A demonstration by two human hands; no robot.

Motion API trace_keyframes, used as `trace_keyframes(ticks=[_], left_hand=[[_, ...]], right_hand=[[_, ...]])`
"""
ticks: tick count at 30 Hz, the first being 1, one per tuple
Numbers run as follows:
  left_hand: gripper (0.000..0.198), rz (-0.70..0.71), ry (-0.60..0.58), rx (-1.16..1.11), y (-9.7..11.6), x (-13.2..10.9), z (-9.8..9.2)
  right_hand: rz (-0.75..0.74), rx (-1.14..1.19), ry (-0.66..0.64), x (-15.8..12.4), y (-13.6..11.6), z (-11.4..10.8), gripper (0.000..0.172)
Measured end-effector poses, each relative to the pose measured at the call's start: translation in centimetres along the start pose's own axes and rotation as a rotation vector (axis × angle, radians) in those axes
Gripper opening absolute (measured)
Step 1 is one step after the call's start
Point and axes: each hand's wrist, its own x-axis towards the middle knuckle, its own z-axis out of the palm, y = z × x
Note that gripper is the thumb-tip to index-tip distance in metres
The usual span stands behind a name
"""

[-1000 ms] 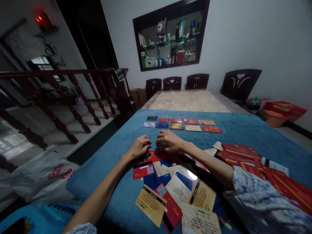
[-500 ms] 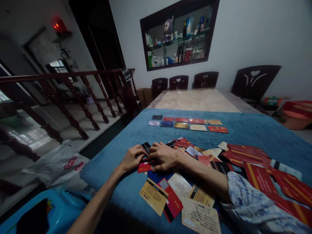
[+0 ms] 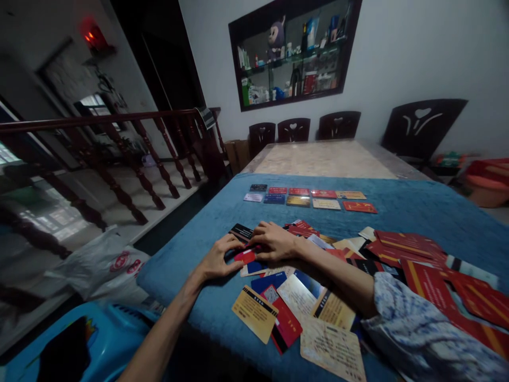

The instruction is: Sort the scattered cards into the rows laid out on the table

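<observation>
My left hand [image 3: 221, 258] has its thumb and fingers closed around a small red card [image 3: 245, 257] at the near left of the pile. Close beside it, my right hand [image 3: 275, 242] reaches in with bent fingers, its fingertips among the cards by the red one; what they grip is hidden. A black card [image 3: 240, 232] lies just beyond both hands. Nearer to me, under and below my right forearm, are a gold card [image 3: 255, 314], a red card with a black stripe [image 3: 285, 323] and a pale worn card [image 3: 332, 347].
Two rows of cards [image 3: 298, 201] lie farther back on the blue cloth [image 3: 210, 212]. Red card sleeves [image 3: 409, 246] are heaped at the right. Dark chairs [image 3: 293, 130] stand behind the table, and a blue plastic seat [image 3: 107, 339] is at lower left.
The red card has shifted slightly up and right between my hands, and more of the blue and white cards beneath shows. My right hand has moved slightly up and right.
</observation>
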Motion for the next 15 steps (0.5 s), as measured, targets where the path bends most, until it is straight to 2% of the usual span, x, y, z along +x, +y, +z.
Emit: trace_keyframes(ticks=[8, 15], left_hand=[[0.037, -0.006, -0.047, 0.023, 0.06, 0.12, 0.06], [0.027, 0.016, 0.018, 0.045, 0.23, 0.00, 0.22]], right_hand=[[0.019, 0.008, 0.016, -0.28, 0.34, -0.42, 0.042], [0.022, -0.017, 0.033, -0.36, 0.48, -0.33, 0.044]])
